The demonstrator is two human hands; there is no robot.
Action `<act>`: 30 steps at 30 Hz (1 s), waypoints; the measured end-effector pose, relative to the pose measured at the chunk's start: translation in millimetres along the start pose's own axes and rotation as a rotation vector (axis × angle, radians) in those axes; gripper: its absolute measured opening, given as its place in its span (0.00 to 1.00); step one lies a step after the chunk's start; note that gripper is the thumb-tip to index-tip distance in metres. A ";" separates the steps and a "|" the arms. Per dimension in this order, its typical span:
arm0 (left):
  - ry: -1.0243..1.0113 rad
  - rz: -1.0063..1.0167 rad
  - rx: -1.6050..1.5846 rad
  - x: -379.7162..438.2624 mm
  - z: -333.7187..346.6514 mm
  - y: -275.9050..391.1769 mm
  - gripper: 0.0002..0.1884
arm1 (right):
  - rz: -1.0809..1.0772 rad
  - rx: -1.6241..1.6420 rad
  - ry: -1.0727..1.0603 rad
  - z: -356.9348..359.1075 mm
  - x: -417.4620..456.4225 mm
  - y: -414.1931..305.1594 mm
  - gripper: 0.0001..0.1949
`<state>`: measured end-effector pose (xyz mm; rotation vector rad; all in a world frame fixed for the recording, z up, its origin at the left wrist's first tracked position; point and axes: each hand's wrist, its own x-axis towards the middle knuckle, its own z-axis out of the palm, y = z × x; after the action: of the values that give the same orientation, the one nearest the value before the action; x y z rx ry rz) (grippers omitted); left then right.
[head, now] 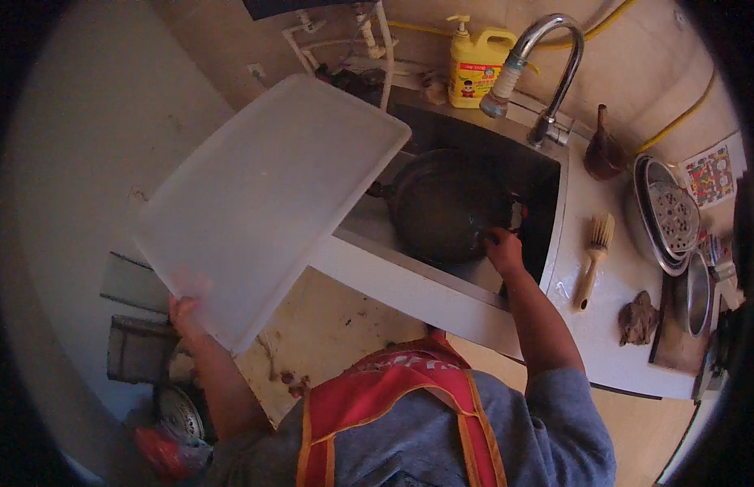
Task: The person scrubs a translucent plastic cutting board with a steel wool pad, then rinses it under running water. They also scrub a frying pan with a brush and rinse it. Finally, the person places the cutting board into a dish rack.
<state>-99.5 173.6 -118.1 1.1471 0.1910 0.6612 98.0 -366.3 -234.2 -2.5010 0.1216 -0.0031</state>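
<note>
My left hand (187, 301) grips the lower left edge of a large translucent plastic tray or lid (273, 195), its fingers showing dimly through the plastic. The sheet is held out at the left, its far right corner over the sink's edge. Inside the sink (407, 268) sits a dark round pan (444, 207) with side handles. My right hand (505, 248) is at the near right part of the pan, fingers curled; whether it holds something small and dark is hard to tell.
A chrome faucet (575, 67) arches over the sink's back, beside a yellow pump jug (480, 67). On the right counter lie a brush (595, 262), a brown rag (638, 319), metal bowls (651, 213) and a brown ladle (603, 155). Pots and a red bag (163, 453) are at lower left.
</note>
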 end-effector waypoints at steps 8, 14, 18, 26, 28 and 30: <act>0.202 -0.138 -0.071 10.9 -42.1 -53.7 0.38 | -0.040 0.123 -0.043 1.3 -3.7 -0.3 0.16; 0.280 -0.218 -0.126 16.1 -41.2 -75.2 0.34 | 0.005 0.071 -0.068 1.0 -2.8 9.7 0.16; 0.257 -0.254 0.065 35.0 -138.2 -135.7 0.36 | -0.079 0.052 -0.079 19.8 11.1 15.5 0.16; 0.341 -0.568 -0.163 -8.1 19.7 -101.7 0.21 | -0.039 0.028 -0.161 23.7 17.8 18.1 0.13; 0.201 -0.547 -0.286 -9.6 -21.8 -115.0 0.24 | -0.058 0.046 -0.194 32.4 26.6 18.8 0.14; -0.104 -0.384 -0.373 -15.0 -80.1 -140.6 0.32 | -0.046 0.050 -0.245 33.1 29.4 7.4 0.14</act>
<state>-94.3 192.8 -279.5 0.7541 0.1835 0.2784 127.7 -355.2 -266.0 -2.4319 -0.0375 0.2773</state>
